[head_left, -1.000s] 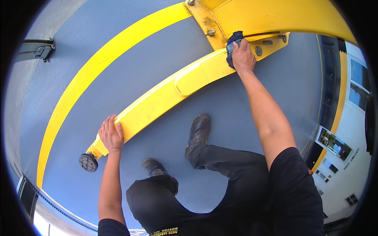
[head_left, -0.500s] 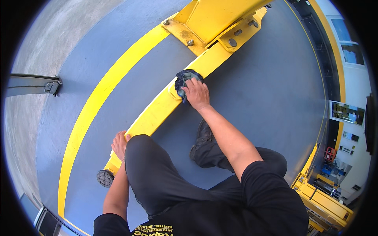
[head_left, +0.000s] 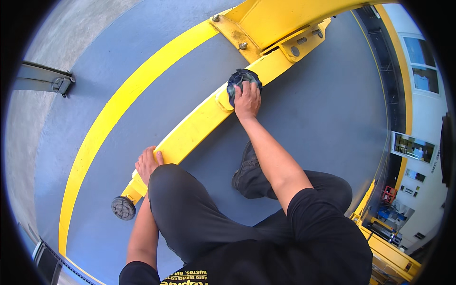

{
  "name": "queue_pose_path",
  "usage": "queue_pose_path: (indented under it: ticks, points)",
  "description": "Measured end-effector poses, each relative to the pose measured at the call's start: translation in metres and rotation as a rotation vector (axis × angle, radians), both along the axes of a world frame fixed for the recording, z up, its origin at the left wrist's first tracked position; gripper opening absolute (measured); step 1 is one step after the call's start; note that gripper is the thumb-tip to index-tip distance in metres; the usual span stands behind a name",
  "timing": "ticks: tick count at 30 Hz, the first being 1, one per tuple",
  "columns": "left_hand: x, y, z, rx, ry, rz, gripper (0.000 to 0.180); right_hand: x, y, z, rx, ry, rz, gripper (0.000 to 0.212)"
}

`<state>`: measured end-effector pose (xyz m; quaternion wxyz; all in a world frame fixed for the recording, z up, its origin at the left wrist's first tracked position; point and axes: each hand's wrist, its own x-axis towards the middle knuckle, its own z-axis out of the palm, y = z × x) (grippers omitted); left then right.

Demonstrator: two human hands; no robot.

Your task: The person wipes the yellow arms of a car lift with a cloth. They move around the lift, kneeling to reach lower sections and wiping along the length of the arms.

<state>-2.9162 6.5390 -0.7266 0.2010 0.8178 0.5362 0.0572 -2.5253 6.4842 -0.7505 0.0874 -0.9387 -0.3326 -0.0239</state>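
Rag pressed on yellow lift arm.

The arm is painted metal — glossy yellow, scuffed near the bolts. The rag is dark crumpled cloth; the floor — matt, smooth grey.

Far right on the white wall: a rectangular dark sign board with pale frame. Below it, a smaller dark rectangular sign. Lettering too small to tell.
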Motion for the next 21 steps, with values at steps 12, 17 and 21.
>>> queue_pose_path:
  ticks: [12, 17, 21]
  points:
    - [-0.002, 0.0, -0.008, 0.047, -0.026, -0.013, 0.029, 0.151, 0.025, 0.019, 0.053, -0.209, -0.183, 0.038]
    - [-0.002, 0.0, -0.007, 0.018, -0.017, -0.005, 0.028, 0.191, -0.004, 0.026, 0.139, -0.076, -0.117, 0.044]
    - [-0.004, 0.001, -0.009, 0.019, -0.018, 0.002, 0.029, 0.196, -0.023, 0.039, 0.102, 0.077, -0.268, 0.041]
